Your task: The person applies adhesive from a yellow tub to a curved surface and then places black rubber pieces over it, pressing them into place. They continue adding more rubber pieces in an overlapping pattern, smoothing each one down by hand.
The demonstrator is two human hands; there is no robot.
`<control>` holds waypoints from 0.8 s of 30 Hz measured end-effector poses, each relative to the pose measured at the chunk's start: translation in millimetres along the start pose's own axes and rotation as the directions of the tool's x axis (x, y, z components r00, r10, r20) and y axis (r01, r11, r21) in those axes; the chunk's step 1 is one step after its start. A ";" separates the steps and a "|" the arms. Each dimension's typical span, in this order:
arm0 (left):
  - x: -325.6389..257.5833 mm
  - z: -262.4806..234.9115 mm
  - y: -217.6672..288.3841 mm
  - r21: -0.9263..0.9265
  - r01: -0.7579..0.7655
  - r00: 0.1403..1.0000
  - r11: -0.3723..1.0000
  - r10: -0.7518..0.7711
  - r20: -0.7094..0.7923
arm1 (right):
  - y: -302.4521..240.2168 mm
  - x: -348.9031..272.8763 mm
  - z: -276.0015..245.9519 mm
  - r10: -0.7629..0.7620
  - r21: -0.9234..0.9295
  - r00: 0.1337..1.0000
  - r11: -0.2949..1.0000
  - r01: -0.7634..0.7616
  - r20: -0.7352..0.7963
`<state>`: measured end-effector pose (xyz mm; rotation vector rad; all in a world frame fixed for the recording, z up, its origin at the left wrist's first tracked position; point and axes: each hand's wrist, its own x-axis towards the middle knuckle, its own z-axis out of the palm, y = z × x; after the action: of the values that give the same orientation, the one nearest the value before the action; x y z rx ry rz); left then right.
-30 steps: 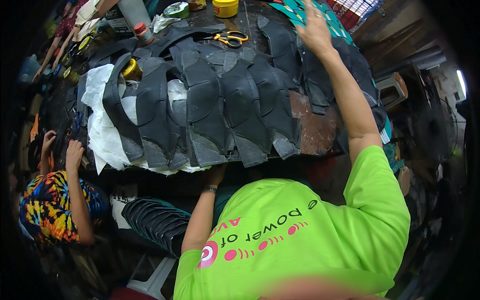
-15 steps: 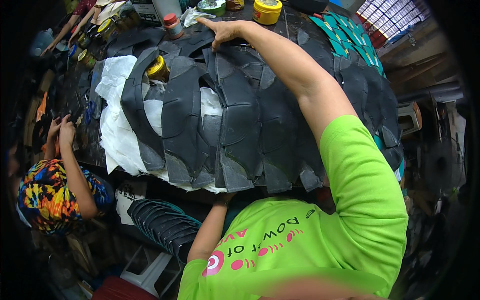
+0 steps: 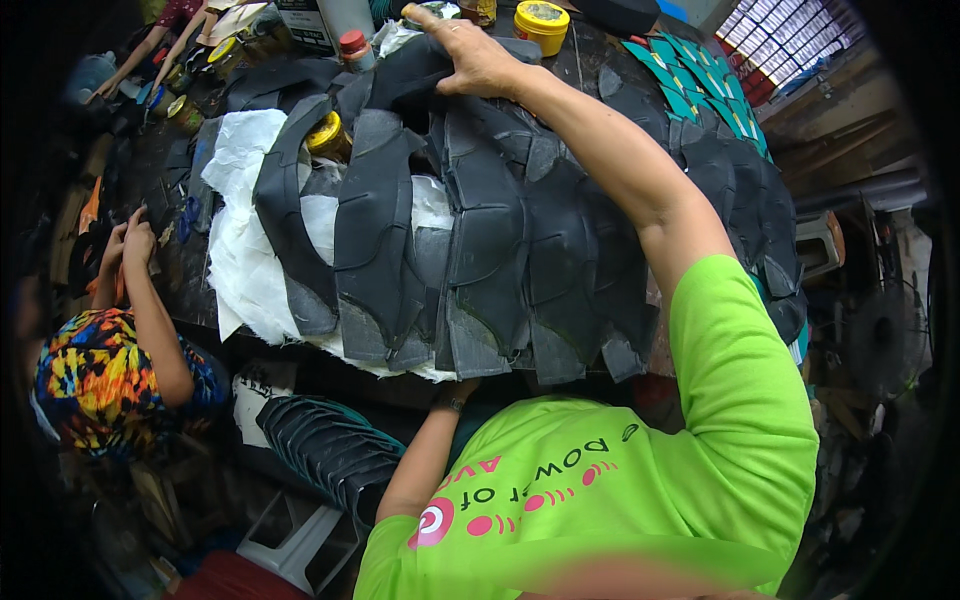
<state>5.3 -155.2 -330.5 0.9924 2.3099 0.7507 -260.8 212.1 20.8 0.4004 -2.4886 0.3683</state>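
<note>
Overlapping rows of black cut shoe pieces (image 3: 480, 250) cover the worktable. My right hand (image 3: 472, 58) reaches to the far side, its fingers curled over one black piece (image 3: 415, 80) at the top of the pile. My left hand (image 3: 458, 393) is low at the table's near edge, mostly hidden under the overhanging pieces, so its grip is unclear. My green-sleeved right arm crosses over the pile.
Teal cut pieces (image 3: 685, 80) lie at the far right. White cloth (image 3: 240, 240) lies under the left rows. Yellow tins (image 3: 541, 22) (image 3: 328, 136) and a red-capped bottle (image 3: 352, 45) stand nearby. A person in a colourful shirt (image 3: 100, 380) is at left. Stacked dark soles (image 3: 330, 450) sit below the table.
My right hand has swung from the teal pieces at the far right leftward to the black piece at the top of the pile. My view has shifted closer to the table.
</note>
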 end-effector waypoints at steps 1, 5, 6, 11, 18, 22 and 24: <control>0.0 3.2 -1.9 0.010 -0.001 1.000 1.000 0.001 0.000 | -3.8 -1.6 -4.4 -0.006 0.013 0.996 1.000 0.007 -0.092; 3.5 5.9 -1.3 0.043 0.003 1.000 0.999 -0.004 0.028 | -20.9 2.6 -16.4 0.162 -0.088 0.975 0.985 -0.150 0.153; 2.9 0.0 4.6 0.059 0.023 0.998 0.998 -0.026 0.062 | -23.8 5.0 -20.4 0.148 -0.071 0.979 0.988 -0.139 0.140; -42.9 -100.8 90.0 -0.032 0.152 0.988 0.988 -0.153 -0.030 | -33.8 6.7 -34.5 0.075 -0.133 0.995 0.989 -0.067 0.061; -111.0 -338.7 221.0 -0.549 -0.317 0.783 0.773 0.540 0.308 | -41.1 6.9 -23.3 0.151 -0.117 0.939 0.986 -0.120 0.308; -0.6 -366.8 244.6 -0.083 -0.627 0.779 0.775 0.627 -0.028 | -47.7 22.1 -24.0 0.169 -0.172 0.948 0.977 -0.125 0.269; 74.9 -367.4 245.6 0.200 -0.581 0.804 0.789 0.594 -0.010 | -55.8 30.0 -29.7 0.130 -0.233 0.948 0.971 -0.061 0.289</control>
<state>-156.1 -59.8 76.6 1.8546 2.1569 0.8156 -249.0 165.3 71.4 0.2594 -2.8194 0.0657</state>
